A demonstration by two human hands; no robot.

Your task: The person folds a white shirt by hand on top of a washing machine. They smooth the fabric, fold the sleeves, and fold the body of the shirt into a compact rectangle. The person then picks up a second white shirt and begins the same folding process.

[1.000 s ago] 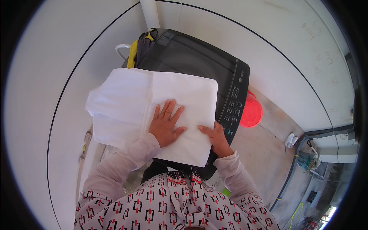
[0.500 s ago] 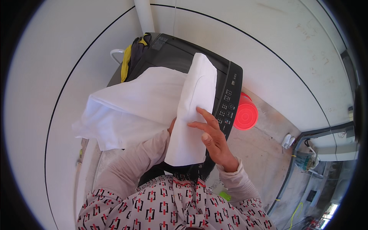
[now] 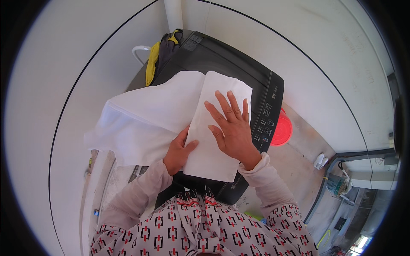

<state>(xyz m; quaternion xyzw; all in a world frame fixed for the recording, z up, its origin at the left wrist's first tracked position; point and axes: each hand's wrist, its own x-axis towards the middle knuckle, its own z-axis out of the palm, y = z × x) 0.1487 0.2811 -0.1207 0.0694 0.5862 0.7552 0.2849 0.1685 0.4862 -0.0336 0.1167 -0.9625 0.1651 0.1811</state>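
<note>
1. Across the top of a dark top-loading washing machine (image 3: pixel 230 59), a white cloth (image 3: pixel 158 111) lies at the middle of the view, its loose part spreading toward 9 o'clock and hanging past the machine's near left edge.
2. Toward 1 o'clock and 5 o'clock runs its folded part, a long smooth panel with a straight fold along its left side.
3. At 7 o'clock from the centre, the left hand (image 3: pixel 177 152) has its grip closed on that fold, thumb on top and fingers tucked at the edge.
4. Near 3 o'clock, the right hand (image 3: pixel 235 135) is open, palm down over the panel, fingers spread toward 11 o'clock; whether the whole palm touches the cloth, I cannot tell.
5. At 2 o'clock, the control panel (image 3: pixel 267 115) edges the machine.
6. At 11 o'clock, a yellow-and-grey fabric piece (image 3: pixel 160 59) drapes over the machine's far corner.
7. Around 3 o'clock, beyond the machine, a red bucket (image 3: pixel 282 130) stands on the floor (image 3: pixel 299 179); white shoes (image 3: pixel 321 161) lie farther out.
</note>
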